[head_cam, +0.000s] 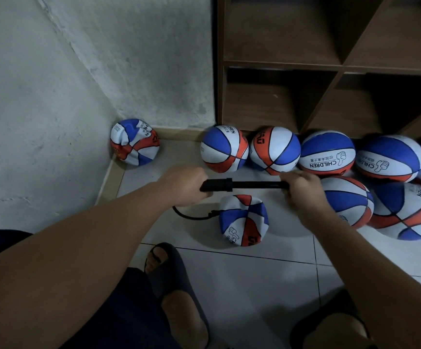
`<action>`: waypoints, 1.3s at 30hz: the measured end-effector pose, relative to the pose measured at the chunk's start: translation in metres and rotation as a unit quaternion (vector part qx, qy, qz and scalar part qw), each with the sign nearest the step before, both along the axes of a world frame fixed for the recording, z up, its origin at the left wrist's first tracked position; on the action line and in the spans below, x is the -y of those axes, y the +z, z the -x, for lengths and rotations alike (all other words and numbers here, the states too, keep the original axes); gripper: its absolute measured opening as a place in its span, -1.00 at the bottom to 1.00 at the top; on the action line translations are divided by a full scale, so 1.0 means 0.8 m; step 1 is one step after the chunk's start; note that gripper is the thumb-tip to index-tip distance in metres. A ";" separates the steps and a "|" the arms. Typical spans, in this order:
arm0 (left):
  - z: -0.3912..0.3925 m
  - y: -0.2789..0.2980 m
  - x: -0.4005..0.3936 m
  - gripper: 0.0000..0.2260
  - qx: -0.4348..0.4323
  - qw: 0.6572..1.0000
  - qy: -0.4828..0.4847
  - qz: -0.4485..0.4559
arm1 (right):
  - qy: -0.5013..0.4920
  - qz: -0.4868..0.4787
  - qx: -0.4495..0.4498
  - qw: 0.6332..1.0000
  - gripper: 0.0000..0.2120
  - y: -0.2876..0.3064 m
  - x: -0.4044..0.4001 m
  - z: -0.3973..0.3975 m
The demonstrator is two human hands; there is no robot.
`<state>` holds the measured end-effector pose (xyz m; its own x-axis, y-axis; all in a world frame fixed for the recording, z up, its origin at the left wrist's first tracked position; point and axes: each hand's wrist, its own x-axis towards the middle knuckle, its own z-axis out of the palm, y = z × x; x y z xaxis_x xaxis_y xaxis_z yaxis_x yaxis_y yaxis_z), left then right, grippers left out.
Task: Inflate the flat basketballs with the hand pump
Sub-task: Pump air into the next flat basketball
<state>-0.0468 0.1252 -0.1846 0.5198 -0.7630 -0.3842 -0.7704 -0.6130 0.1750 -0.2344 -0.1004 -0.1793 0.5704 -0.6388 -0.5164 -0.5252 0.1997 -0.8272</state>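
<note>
The left hand (184, 183) curls round the thick barrel end of the black pump (242, 185), which lies level above the floor (242, 280); the right hand (301, 187) grips the other end, fingers wrapped round the handle, with the thinner rod showing between the two hands. A black hose (192, 216) loops down from under the left hand and runs into the left side of the flat ball (243, 220), which sits crumpled on the tiles just below the pump. A second flat ball (135, 142) leans in the floor's far left corner, against the wall (53, 96). Round balls (327, 152) line the foot of the wooden shelf (330, 64) along the far edge, with more of them just right of the right hand. Two sandalled feet (169, 280) rest on the near tiles.
</note>
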 end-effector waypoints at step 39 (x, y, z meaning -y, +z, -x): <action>0.019 0.023 0.011 -0.66 0.048 0.999 0.006 -0.014 | -0.002 0.014 -0.032 0.999 -0.76 -0.009 -0.024 -0.010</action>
<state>-0.0618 0.1165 -0.1659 0.5642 -0.7464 -0.3528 -0.7758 -0.6255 0.0827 -0.2263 -0.0814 -0.1864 0.5339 -0.6552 -0.5345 -0.5770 0.1798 -0.7967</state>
